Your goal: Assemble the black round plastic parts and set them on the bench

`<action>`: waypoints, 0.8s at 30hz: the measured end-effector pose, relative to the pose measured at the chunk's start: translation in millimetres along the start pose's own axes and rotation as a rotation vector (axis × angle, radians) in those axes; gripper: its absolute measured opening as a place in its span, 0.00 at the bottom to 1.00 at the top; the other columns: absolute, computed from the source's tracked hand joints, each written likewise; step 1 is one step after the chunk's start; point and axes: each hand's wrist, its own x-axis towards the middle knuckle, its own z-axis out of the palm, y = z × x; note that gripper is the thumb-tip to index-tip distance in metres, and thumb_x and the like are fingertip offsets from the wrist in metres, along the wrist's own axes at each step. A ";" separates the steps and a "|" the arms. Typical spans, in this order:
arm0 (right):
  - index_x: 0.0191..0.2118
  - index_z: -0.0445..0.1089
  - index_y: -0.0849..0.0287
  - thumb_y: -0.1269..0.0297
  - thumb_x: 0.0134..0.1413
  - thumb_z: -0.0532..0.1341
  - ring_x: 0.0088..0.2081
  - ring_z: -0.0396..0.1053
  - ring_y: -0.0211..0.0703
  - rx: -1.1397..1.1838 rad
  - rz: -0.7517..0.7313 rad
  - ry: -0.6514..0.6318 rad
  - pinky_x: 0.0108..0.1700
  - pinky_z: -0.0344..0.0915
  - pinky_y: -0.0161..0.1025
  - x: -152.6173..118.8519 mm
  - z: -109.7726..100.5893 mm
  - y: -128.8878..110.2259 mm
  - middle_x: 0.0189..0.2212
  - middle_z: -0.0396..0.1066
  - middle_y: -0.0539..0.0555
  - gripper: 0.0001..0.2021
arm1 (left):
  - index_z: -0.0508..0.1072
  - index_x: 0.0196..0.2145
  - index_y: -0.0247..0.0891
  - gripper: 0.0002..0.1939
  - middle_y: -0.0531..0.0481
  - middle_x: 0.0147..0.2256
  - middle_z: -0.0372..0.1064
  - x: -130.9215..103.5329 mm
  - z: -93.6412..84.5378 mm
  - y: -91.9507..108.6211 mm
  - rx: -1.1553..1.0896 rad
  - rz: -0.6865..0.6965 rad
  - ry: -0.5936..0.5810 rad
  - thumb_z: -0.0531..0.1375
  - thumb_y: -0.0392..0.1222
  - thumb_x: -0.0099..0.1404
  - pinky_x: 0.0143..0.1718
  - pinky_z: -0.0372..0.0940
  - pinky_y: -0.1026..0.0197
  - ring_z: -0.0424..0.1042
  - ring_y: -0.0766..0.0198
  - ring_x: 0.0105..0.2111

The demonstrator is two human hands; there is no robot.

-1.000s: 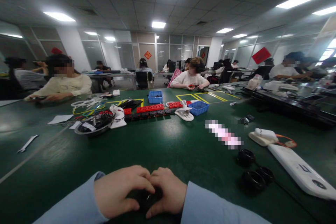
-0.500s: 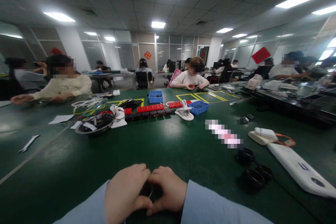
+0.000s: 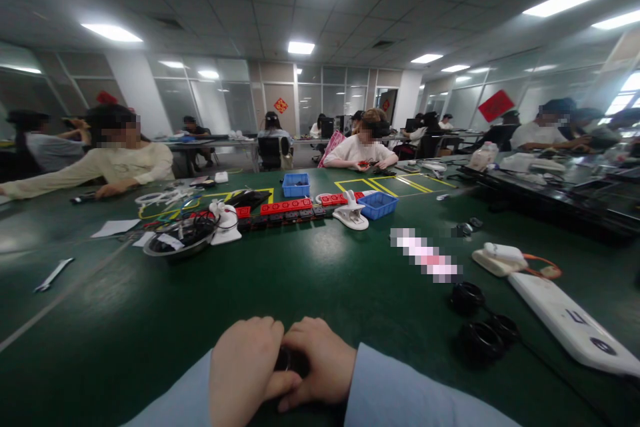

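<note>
My left hand (image 3: 247,368) and my right hand (image 3: 323,363) meet at the near edge of the green table (image 3: 280,287), their fingers curled and touching at the tips. Between them shows part of a small dark object (image 3: 283,359) with a thin shiny rim. Both hands are closed around it, and most of it is hidden by the fingers. Light blue sleeves cover both forearms. Black ring-shaped parts on a cable (image 3: 480,340) lie to the right of my right hand.
A metal bowl of cables (image 3: 183,243), red and black modules (image 3: 286,207), a white clamp (image 3: 351,213) and a blue bin (image 3: 379,205) stand mid-table. A wrench (image 3: 54,274) lies left, a white device (image 3: 575,323) right. A person (image 3: 123,163) sits at the far left.
My left hand has shifted slightly right, its thumb now overlapping nearer my right thumb. The person at the left has stretched an arm out toward the left edge.
</note>
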 end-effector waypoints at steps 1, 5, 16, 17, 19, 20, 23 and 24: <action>0.39 0.66 0.56 0.45 0.30 0.65 0.34 0.59 0.41 0.003 0.001 0.001 0.36 0.54 0.37 -0.1 -0.5 -0.3 0.33 0.64 0.50 0.27 | 0.71 0.33 0.28 0.17 0.38 0.33 0.68 0.3 1.3 0.3 0.006 -0.002 0.006 0.59 0.47 0.52 0.37 0.61 0.48 0.67 0.46 0.36; 0.38 0.66 0.56 0.45 0.31 0.64 0.33 0.59 0.41 0.007 -0.015 0.004 0.37 0.54 0.37 -0.2 -0.1 0.6 0.32 0.64 0.50 0.27 | 0.71 0.33 0.28 0.18 0.37 0.33 0.69 0.9 3.3 2.0 0.022 -0.014 0.022 0.58 0.49 0.53 0.37 0.62 0.48 0.68 0.46 0.35; 0.35 0.66 0.57 0.43 0.32 0.63 0.31 0.57 0.39 -0.026 -0.037 0.012 0.34 0.52 0.35 1.2 4.7 4.6 0.30 0.64 0.49 0.25 | 0.72 0.31 0.30 0.19 0.39 0.30 0.70 0.7 5.7 4.0 0.075 -0.077 0.080 0.55 0.51 0.56 0.34 0.63 0.52 0.70 0.49 0.33; 0.35 0.66 0.57 0.43 0.32 0.63 0.32 0.57 0.39 -0.022 -0.038 0.013 0.35 0.52 0.36 1.4 4.8 4.7 0.30 0.64 0.49 0.26 | 0.72 0.31 0.30 0.19 0.39 0.29 0.70 0.6 6.3 3.9 0.077 -0.084 0.088 0.54 0.51 0.56 0.34 0.63 0.53 0.70 0.50 0.32; 0.35 0.66 0.57 0.43 0.32 0.63 0.32 0.58 0.39 -0.015 -0.033 0.013 0.35 0.53 0.36 1.6 4.4 4.7 0.31 0.64 0.49 0.26 | 0.72 0.30 0.31 0.19 0.40 0.29 0.70 0.6 7.8 3.5 0.080 -0.095 0.099 0.54 0.52 0.56 0.33 0.63 0.54 0.70 0.50 0.32; 0.35 0.66 0.57 0.43 0.32 0.63 0.33 0.58 0.40 -0.015 -0.029 0.011 0.35 0.53 0.36 1.6 4.0 4.6 0.31 0.63 0.49 0.26 | 0.73 0.30 0.32 0.19 0.40 0.28 0.69 0.7 8.7 3.2 0.080 -0.101 0.104 0.54 0.52 0.56 0.33 0.63 0.54 0.70 0.50 0.31; 0.35 0.66 0.57 0.44 0.32 0.63 0.33 0.58 0.40 -0.015 -0.021 0.007 0.35 0.53 0.36 1.2 2.8 4.2 0.30 0.63 0.49 0.25 | 0.73 0.29 0.31 0.19 0.40 0.27 0.69 1.0 11.7 2.0 0.046 -0.114 0.127 0.54 0.52 0.56 0.33 0.63 0.53 0.70 0.49 0.31; 0.35 0.66 0.57 0.44 0.32 0.64 0.33 0.59 0.40 -0.010 -0.021 0.007 0.35 0.53 0.36 1.0 2.7 4.0 0.31 0.64 0.49 0.25 | 0.73 0.29 0.31 0.19 0.39 0.27 0.69 1.3 12.7 1.4 0.012 -0.111 0.133 0.54 0.51 0.56 0.33 0.62 0.52 0.70 0.47 0.31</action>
